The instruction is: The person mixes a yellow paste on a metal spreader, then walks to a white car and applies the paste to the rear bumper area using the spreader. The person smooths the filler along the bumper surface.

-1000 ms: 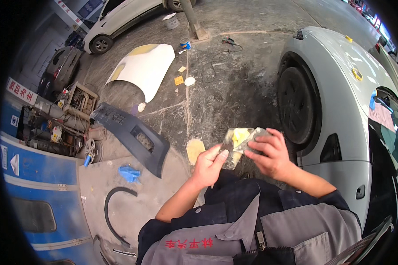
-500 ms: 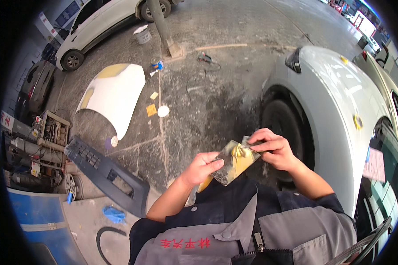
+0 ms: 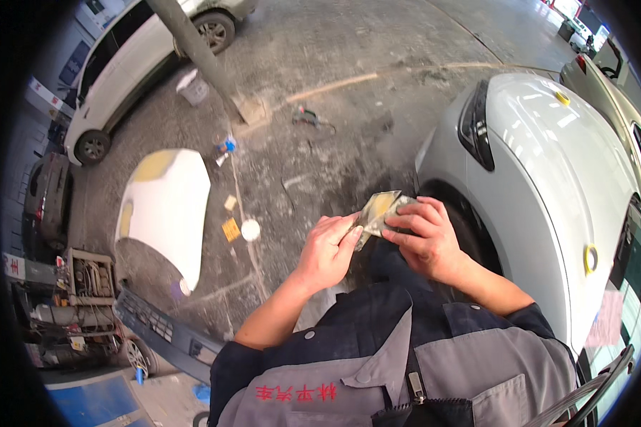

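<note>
My left hand (image 3: pixel 327 248) is closed on a thin flat plate (image 3: pixel 369 222), the thumb lying along its near edge. Yellow putty (image 3: pixel 380 205) is smeared over the plate's face, which is tilted up. In my right hand (image 3: pixel 429 238) is a small, thin, stained putty spreader (image 3: pixel 400 208), pinched between fingers and thumb against the plate's right side. The fingers cover much of the spreader, so its full shape is hidden. Both hands are in front of my chest, just left of a car's front wheel (image 3: pixel 473 231).
A silver-white car (image 3: pixel 548 185) stands close on my right, with a yellow tape roll (image 3: pixel 591 259) on it. To the left lie a white hood panel (image 3: pixel 167 228) with yellow patches and a dark bumper (image 3: pixel 157 324). A pillar (image 3: pixel 196 53), bucket (image 3: pixel 192 88) and corded power tool (image 3: pixel 306 117) are farther off.
The plate has tipped up and its putty-covered face shows less. My right hand has come down and closer to the left, pressing the spreader to the plate. The view has swung to the right.
</note>
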